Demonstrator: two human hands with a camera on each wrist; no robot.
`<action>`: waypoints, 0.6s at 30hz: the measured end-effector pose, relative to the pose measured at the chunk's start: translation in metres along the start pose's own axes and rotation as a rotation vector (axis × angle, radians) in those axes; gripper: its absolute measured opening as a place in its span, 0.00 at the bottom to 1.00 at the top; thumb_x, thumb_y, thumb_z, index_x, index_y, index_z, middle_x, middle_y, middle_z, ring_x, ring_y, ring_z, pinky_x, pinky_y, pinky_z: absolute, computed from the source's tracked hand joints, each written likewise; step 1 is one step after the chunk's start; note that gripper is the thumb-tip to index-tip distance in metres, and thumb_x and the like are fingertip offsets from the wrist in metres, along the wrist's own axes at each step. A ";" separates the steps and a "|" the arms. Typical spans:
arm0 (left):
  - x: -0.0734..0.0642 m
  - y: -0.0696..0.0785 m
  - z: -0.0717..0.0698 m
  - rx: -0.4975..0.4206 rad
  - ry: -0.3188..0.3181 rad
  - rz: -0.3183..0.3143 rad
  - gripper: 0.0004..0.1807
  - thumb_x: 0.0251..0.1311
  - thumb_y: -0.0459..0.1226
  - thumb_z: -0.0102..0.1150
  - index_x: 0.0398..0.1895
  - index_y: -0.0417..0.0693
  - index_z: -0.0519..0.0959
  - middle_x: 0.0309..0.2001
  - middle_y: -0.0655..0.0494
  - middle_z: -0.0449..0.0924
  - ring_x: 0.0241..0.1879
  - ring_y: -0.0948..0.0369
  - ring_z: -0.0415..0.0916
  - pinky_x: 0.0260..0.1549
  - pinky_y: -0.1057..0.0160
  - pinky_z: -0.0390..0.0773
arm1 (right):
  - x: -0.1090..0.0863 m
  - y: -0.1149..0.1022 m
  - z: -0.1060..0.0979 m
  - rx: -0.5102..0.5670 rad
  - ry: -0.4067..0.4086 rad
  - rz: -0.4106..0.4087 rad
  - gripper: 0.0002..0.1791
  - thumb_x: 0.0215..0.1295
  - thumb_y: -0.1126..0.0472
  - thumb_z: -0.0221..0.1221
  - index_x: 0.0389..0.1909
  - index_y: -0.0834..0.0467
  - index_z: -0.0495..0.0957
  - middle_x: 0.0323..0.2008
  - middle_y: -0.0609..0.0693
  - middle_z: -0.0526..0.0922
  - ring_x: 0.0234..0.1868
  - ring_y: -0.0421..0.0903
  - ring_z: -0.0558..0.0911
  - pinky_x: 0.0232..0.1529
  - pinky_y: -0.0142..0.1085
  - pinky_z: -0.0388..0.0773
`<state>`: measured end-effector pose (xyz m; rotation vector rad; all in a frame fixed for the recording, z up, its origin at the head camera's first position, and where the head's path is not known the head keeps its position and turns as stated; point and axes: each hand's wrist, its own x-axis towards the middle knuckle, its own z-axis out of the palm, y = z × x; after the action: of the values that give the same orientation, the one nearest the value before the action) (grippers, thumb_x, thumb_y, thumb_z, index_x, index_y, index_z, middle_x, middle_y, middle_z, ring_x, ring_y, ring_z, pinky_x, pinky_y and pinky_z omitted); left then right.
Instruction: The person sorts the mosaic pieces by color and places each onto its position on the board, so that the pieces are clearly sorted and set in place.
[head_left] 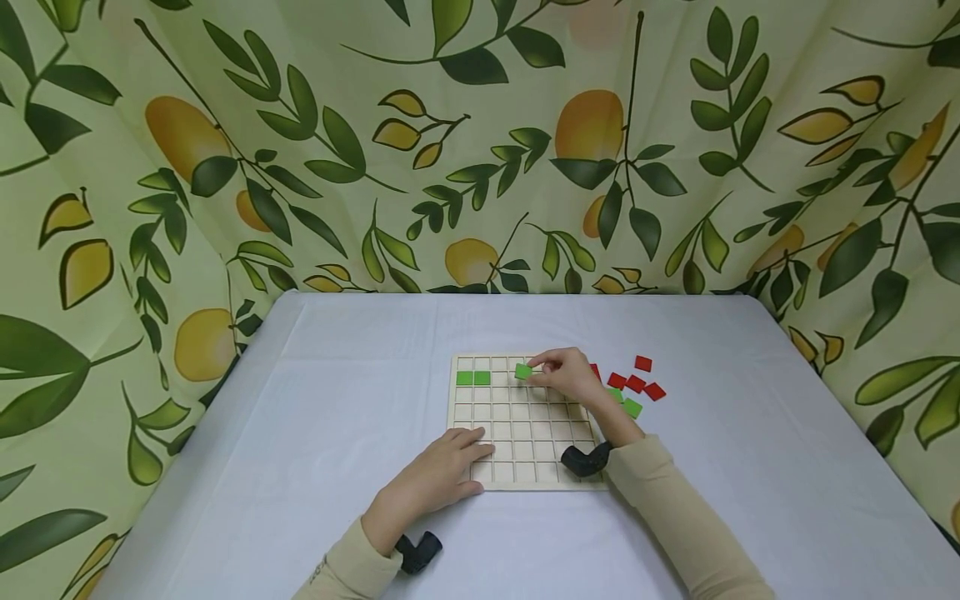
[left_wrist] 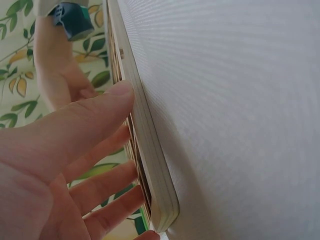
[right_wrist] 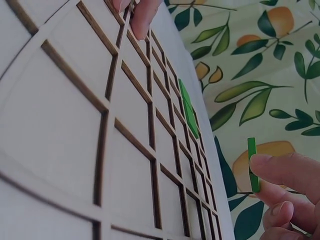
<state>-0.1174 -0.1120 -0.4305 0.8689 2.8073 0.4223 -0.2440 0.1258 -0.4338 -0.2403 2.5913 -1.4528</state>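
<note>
A wooden grid board (head_left: 522,430) of square cells lies on the table. Two green square tiles (head_left: 473,378) sit side by side in cells near its upper left; the right wrist view also shows these green tiles (right_wrist: 188,108). My right hand (head_left: 567,373) pinches another green tile (head_left: 523,372) between thumb and finger, held above the board in the right wrist view. My left hand (head_left: 442,468) rests on the board's lower left edge. In the left wrist view its thumb lies along the wooden side and the fingers spread over the grid.
Right of the board lie several loose red tiles (head_left: 636,383) and green tiles (head_left: 632,408), partly behind the right hand. A white cloth covers the table (head_left: 360,358). A patterned curtain (head_left: 480,150) hangs behind. Each wrist carries a black device (head_left: 422,553).
</note>
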 end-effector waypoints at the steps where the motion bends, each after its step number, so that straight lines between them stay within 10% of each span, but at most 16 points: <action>1: 0.000 0.000 0.000 0.000 0.000 0.000 0.28 0.59 0.44 0.63 0.62 0.47 0.74 0.68 0.47 0.69 0.67 0.50 0.67 0.66 0.50 0.71 | 0.000 -0.001 0.001 0.005 -0.002 0.004 0.15 0.52 0.63 0.69 0.41 0.65 0.84 0.18 0.44 0.68 0.22 0.41 0.64 0.22 0.28 0.61; 18: 0.000 0.000 0.000 0.008 0.009 0.008 0.27 0.58 0.44 0.64 0.62 0.46 0.74 0.67 0.47 0.70 0.67 0.50 0.67 0.65 0.51 0.72 | 0.008 0.000 0.013 -0.004 -0.024 -0.018 0.14 0.53 0.63 0.68 0.41 0.65 0.84 0.18 0.44 0.68 0.23 0.40 0.65 0.24 0.28 0.62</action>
<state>-0.1171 -0.1124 -0.4308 0.8828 2.8164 0.4176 -0.2487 0.1134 -0.4413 -0.2808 2.5795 -1.4418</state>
